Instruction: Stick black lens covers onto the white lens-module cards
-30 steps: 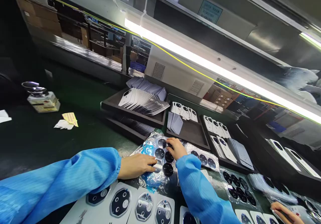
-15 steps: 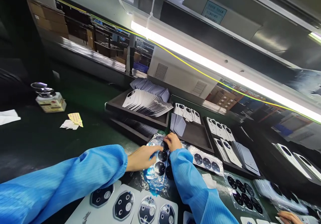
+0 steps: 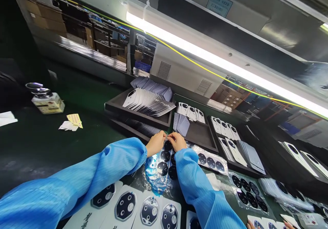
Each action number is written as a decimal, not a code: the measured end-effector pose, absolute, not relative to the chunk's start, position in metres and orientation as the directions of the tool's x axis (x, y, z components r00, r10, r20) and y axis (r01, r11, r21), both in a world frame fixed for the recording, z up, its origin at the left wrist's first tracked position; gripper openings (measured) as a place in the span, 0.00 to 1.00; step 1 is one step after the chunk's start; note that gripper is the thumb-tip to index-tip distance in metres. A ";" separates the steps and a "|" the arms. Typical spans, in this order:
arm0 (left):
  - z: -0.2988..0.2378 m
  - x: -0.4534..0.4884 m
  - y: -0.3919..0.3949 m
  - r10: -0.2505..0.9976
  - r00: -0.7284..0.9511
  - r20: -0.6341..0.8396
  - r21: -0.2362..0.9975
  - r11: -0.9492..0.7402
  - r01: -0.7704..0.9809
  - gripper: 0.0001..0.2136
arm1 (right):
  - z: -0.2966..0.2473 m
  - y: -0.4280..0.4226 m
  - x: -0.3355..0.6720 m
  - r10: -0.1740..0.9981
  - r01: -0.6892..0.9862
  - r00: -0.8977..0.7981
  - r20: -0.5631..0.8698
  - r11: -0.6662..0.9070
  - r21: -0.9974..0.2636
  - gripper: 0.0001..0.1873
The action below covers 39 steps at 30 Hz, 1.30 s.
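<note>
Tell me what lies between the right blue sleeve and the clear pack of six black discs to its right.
In the head view, a piece of white paper lies between the sleeve and the pack.

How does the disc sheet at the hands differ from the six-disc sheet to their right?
The left hand and right hand meet at the far end of the disc sheet; no hand touches the six-disc sheet. Blue patches show on the disc sheet's left side; the six-disc sheet shows none. The right sleeve partly hides the disc sheet; the six-disc sheet lies uncovered. Both hold round black discs in clear plastic.
</note>
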<state>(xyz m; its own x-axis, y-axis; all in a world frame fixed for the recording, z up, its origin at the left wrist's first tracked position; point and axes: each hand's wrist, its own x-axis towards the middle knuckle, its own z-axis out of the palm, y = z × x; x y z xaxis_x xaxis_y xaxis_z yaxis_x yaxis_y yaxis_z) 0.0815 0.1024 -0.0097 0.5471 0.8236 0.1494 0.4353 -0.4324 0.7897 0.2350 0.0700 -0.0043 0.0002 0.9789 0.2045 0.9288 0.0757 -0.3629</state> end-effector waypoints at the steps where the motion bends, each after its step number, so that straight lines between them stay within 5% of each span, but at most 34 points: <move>1: -0.010 0.081 0.102 0.827 0.545 0.135 0.797 -0.418 0.437 0.13 | -0.004 0.069 0.235 0.978 0.922 -0.003 0.210 0.084 -0.378 0.09; 16: -0.002 0.079 0.095 0.828 0.559 0.056 0.830 -0.349 0.435 0.12 | 0.016 0.052 0.254 0.970 0.757 0.161 0.183 -0.002 -0.653 0.10; 24: 0.004 0.070 0.088 0.778 0.613 0.138 0.800 -0.453 0.394 0.09 | 0.006 0.024 0.253 0.979 0.449 0.136 -0.149 -0.195 -0.872 0.11; 39: 0.005 0.067 0.083 0.737 0.634 0.236 0.746 -0.555 0.368 0.06 | -0.027 0.035 0.231 0.956 0.122 0.152 -0.251 -0.270 -0.955 0.10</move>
